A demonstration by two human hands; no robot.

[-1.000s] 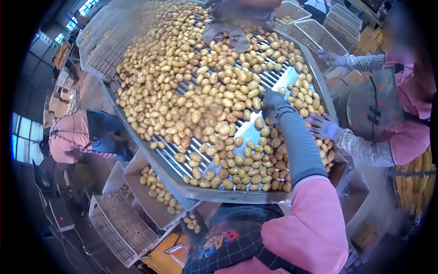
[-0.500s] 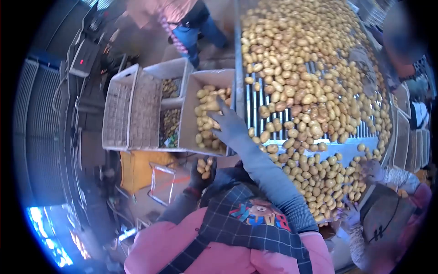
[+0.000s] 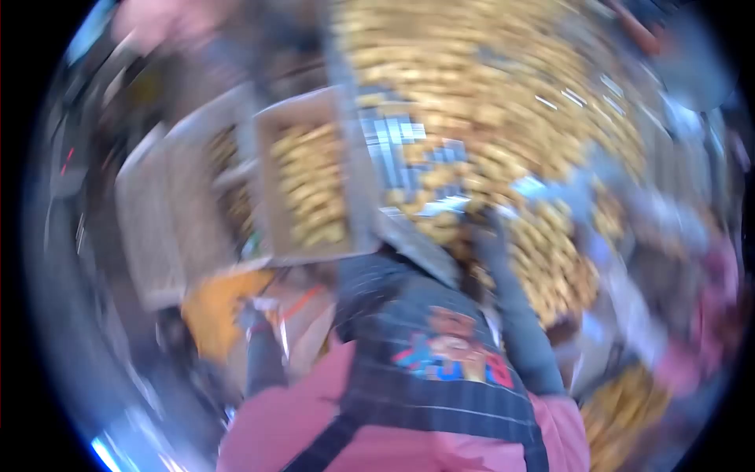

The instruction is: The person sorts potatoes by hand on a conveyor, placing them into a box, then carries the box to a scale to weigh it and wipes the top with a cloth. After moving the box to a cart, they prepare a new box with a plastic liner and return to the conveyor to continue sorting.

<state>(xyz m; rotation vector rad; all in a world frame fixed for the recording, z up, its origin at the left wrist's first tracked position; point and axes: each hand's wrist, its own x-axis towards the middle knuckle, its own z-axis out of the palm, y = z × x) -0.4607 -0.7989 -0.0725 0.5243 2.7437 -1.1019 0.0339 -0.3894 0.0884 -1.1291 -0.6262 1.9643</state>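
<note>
The whole view is smeared by motion. My right hand point(image 3: 487, 228), dark-gloved, reaches to the near part of the potatoes point(image 3: 550, 259) on the roller table point(image 3: 385, 153); its fingers are too blurred to read. Low on the left, my left hand point(image 3: 253, 316) is beside the orange sheet point(image 3: 216, 311), and whether it holds anything cannot be made out. A crate of potatoes point(image 3: 311, 185) stands against the table's left side, with neither hand in it.
More crates point(image 3: 149, 228) stand to the left, some with small pieces inside. A co-worker's gloved hands and sleeves point(image 3: 629, 299) reach over the potatoes from the right. Another person point(image 3: 177, 23) is at the top left. More potatoes point(image 3: 625, 417) lie at the lower right.
The view has turned and blurred. My right hand has left the crate for the potatoes on the table. My left hand has moved left and down; the potatoes it held no longer show.
</note>
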